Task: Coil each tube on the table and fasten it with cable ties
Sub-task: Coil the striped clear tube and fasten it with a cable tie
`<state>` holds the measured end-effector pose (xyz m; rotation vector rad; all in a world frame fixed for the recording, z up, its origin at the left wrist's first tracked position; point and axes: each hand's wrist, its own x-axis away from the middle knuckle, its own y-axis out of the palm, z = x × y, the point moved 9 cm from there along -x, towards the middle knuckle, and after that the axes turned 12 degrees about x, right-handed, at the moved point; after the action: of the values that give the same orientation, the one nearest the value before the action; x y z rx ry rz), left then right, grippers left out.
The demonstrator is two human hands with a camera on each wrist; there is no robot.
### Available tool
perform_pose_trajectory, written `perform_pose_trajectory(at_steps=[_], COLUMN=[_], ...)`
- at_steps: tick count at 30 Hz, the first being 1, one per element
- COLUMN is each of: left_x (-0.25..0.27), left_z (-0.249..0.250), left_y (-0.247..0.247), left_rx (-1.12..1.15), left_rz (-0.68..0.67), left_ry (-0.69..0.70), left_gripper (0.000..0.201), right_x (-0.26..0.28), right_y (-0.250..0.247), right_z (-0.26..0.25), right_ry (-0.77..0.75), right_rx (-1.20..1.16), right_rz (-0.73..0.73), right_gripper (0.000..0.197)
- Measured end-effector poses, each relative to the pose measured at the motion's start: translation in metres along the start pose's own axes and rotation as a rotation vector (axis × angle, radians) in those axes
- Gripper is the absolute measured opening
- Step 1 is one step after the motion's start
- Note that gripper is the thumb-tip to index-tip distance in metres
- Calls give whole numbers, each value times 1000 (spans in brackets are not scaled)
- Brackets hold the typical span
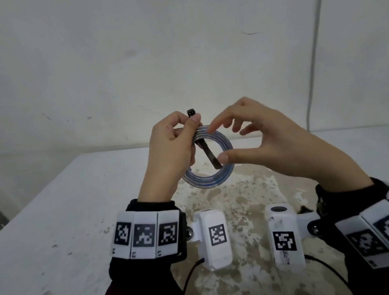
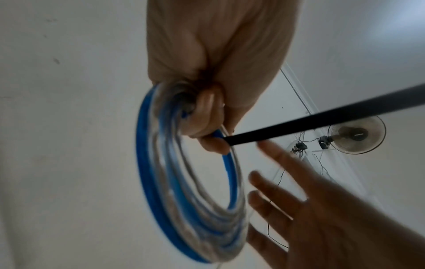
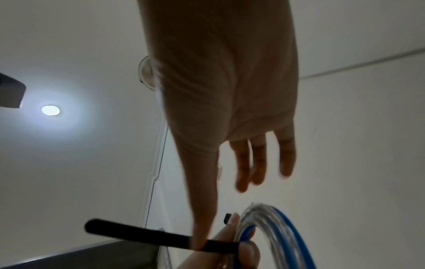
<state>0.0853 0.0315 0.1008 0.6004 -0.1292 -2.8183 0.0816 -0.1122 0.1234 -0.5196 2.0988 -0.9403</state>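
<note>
clear tube (image 1: 208,156) with a blue stripe was already wound into a round coil of several turns, held up in the air above the far middle of the desk (image 1: 49,214), not resting on it. left hand (image 1: 173,150) gripped the coil at its upper left, fingers curled round the bundled turns, thumb pressing a black tie (image 1: 210,156) against them. the tie's head stuck up just above that thumb; its tail ran down across the opening of the coil, loose and not yet fed through the head. in the left wrist view the strap stretched away from the pinching fingers (image 2: 214,143) to the right, unlooped.

right hand (image 1: 268,138) held nothing. its fingers were spread and relaxed, index tip near the top of the coil, thumb tip beside the tie's free end, close to touching, though contact could not be made out.

so, by my reading, the coiling of this tube was done and the fastening only started: the tail had yet to be brought round the turns, threaded through the head and pulled tight. no other tubes or spare ties showed on the desk, so how many remained could not be told.
</note>
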Motion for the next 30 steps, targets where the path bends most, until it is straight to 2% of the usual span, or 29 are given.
perform_pose_trajectory(at_steps=[2, 4, 9, 11, 20, 30], left_x=[-1, 0, 3, 4, 4, 5], left_z=[2, 1, 7, 9, 11, 14], left_y=[-1, 2, 7, 7, 8, 11], left_rx=[6, 45, 46, 1, -88, -133], left_rz=[4, -23, -19, 0, 28, 25], left_ry=[22, 20, 78, 118, 194, 219], left_gripper=[32, 27, 24, 20, 11, 12], right_x=[0, -4, -8, -7, -8, -9], right_y=[2, 0, -2, 0, 8, 11], right_z=[-13, -19, 0, 10, 20, 26], right_ry=[-53, -61, 86, 154, 228, 252], right_rx=[-77, -145, -232, -283, -395, -414], right_rz=[-12, 79, 208, 232, 177, 172], right_gripper=[19, 1, 31, 36, 37, 38])
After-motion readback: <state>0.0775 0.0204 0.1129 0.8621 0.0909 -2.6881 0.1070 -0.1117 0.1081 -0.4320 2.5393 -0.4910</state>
